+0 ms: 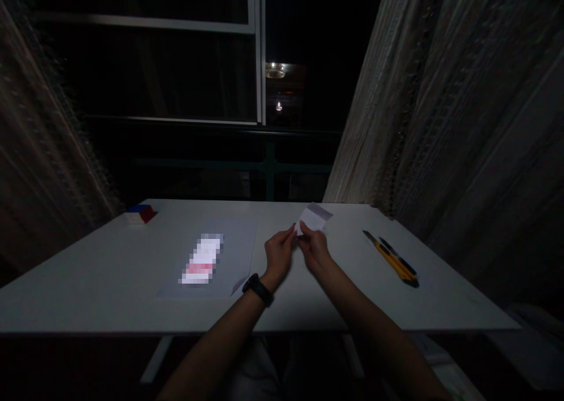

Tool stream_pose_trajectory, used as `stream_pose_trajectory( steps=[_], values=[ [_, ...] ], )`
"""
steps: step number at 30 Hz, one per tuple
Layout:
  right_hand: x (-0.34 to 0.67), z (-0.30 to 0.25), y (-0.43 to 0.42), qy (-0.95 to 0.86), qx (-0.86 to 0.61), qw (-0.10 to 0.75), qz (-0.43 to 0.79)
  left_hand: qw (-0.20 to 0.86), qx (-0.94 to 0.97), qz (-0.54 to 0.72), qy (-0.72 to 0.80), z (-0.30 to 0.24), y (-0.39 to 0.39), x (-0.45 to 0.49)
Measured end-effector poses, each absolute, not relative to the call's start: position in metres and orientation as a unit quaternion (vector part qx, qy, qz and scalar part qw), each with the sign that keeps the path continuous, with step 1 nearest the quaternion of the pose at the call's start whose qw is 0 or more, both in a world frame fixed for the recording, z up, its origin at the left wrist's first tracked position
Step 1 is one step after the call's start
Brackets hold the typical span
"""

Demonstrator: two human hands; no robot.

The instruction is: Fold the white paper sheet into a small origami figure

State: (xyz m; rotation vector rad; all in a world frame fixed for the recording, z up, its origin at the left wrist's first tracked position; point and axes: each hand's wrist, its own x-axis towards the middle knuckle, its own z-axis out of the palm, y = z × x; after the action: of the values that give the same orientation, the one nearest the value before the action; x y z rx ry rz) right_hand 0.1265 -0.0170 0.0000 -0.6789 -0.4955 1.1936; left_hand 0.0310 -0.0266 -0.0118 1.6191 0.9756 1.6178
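A small folded piece of white paper (314,218) is held up over the middle of the table. My right hand (315,249) pinches its near edge, thumb on top. Close against it, my left hand (280,253) has its thumb and fingers pressed together at the paper's near left corner. A dark watch (259,288) is on my left wrist. To the left lies a large sheet of paper (240,254) with one near corner curled up. On that sheet rests a lit phone (202,259), its screen blurred out.
On the white table (110,283), a yellow utility knife (392,260) lies at the right with a dark slim tool (399,255) alongside. A coloured cube (140,214) sits at the far left. Curtains (370,107) hang beside the dark window behind the table.
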Motion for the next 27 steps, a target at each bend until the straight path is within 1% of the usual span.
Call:
stream_pose_trajectory(
  steps=[10, 15, 19, 22, 27],
  values=[
    [0.126, 0.002, -0.019, -0.245, -0.310, 0.746, 0.535, 0.352, 0.604, 0.606, 0.378, -0.013, -0.027, 0.032],
    [0.130, 0.006, -0.022, -0.310, -0.346, 0.736, 0.492, 0.460, 0.534, 0.594, 0.388, -0.015, -0.023, 0.036],
    [0.138, 0.006, -0.020, -0.368, -0.375, 0.719, 0.455, 0.556, 0.485, 0.573, 0.357, -0.012, -0.023, 0.037],
    [0.143, 0.006, -0.019, -0.388, -0.381, 0.707, 0.452, 0.586, 0.482, 0.555, 0.340, -0.008, -0.024, 0.035],
    [0.146, 0.008, -0.019, -0.405, -0.378, 0.704, 0.444, 0.598, 0.495, 0.530, 0.339, -0.006, -0.024, 0.033]
  ],
)
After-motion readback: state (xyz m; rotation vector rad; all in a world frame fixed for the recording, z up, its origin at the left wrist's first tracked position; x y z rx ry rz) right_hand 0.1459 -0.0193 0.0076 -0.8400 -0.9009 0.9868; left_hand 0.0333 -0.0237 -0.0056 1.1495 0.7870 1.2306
